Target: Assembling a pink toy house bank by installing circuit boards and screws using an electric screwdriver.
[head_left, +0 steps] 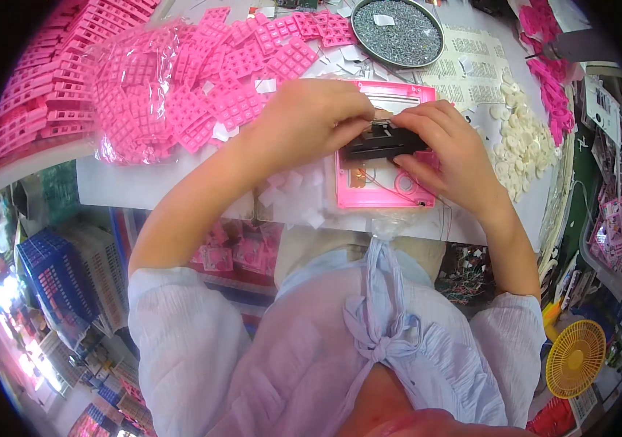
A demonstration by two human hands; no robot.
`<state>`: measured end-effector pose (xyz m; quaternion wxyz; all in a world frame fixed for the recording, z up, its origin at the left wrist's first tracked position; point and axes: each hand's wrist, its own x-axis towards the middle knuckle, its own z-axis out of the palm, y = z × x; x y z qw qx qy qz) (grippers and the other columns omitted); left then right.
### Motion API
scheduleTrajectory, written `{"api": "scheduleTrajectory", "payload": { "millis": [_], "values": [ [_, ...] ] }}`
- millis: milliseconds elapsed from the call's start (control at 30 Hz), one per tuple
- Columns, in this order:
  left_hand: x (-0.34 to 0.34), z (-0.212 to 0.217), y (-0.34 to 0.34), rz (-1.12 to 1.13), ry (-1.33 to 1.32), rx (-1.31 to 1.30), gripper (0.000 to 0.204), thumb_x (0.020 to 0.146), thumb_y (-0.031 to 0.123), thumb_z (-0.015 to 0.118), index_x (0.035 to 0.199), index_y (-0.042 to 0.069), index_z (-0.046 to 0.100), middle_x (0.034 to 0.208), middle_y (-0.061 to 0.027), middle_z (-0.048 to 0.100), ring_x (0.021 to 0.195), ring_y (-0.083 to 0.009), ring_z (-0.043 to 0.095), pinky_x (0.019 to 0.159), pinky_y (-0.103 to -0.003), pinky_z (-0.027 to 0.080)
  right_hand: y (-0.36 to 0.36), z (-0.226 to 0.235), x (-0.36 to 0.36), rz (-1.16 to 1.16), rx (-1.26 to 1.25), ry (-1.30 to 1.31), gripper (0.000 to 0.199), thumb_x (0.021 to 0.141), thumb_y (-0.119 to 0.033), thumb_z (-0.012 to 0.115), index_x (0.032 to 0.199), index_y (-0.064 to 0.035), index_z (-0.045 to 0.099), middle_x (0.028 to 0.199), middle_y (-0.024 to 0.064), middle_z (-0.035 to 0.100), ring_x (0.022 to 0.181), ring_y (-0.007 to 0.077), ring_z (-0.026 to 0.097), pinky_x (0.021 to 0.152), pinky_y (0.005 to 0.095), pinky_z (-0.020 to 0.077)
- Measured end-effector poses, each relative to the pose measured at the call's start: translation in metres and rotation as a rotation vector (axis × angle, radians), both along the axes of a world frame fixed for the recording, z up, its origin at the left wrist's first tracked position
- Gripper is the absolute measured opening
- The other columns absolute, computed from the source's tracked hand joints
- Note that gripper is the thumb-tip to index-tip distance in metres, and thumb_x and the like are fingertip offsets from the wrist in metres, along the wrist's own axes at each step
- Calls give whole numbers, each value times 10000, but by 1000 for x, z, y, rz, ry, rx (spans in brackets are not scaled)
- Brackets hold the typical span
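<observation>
I see my left hand (311, 116) and my right hand (448, 149) meeting over a pink housing (380, 191) that lies flat on the table (129, 182) just under them. Both hands are closed around a small black part (383, 142), the left pinching its left end, the right gripping its right end, so the part sits between my fingertips and right above the housing's upper half. Just below my left wrist lies a scatter of small white squares (292, 195). To the right of my right hand is a heap of white round caps (522, 142). Beyond my left hand spread pink grid pieces (238, 65), and past both hands stands a round tray of small metal bits (397, 33).
</observation>
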<state>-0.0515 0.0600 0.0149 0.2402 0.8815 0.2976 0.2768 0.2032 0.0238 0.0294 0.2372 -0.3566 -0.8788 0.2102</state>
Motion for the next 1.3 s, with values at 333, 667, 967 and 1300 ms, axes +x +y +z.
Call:
{"api": "scheduleTrajectory", "payload": {
  "millis": [333, 667, 967, 1300],
  "values": [
    [-6, -1, -3, 66, -91, -196, 92, 862, 52, 729, 948, 39, 698, 798, -71, 665, 659, -163, 620, 586, -283, 475, -11, 2, -10, -129, 51, -2, 469, 763, -164, 793, 1182, -23, 636, 1127, 129, 625, 1051, 331, 575, 913, 415, 499],
    [0, -11, -7, -45, -118, 36, 197, 818, -11, 730, 999, 31, 664, 919, -85, 689, 790, -269, 687, 655, -345, 542, -11, -2, -18, -76, -102, 121, 527, 791, -233, 765, 1250, -12, 630, 1276, 145, 580, 1186, 359, 483, 1038, 446, 416],
    [3, -8, -1, -55, -2, 43, 149, 831, 55, 734, 971, 63, 682, 908, -75, 690, 788, -269, 683, 651, -357, 537, -8, -2, -5, -77, -18, 83, 485, 775, -179, 773, 1214, -23, 637, 1213, 144, 599, 1137, 356, 514, 988, 439, 456],
    [7, 12, -11, -47, 186, 194, 174, 833, 94, 723, 1008, 86, 730, 898, -72, 704, 758, -270, 682, 624, -375, 525, -8, 3, -14, -49, 199, -75, 269, 784, -102, 724, 1042, -41, 677, 1057, 77, 657, 973, 283, 618, 793, 355, 554]
  ]
}}
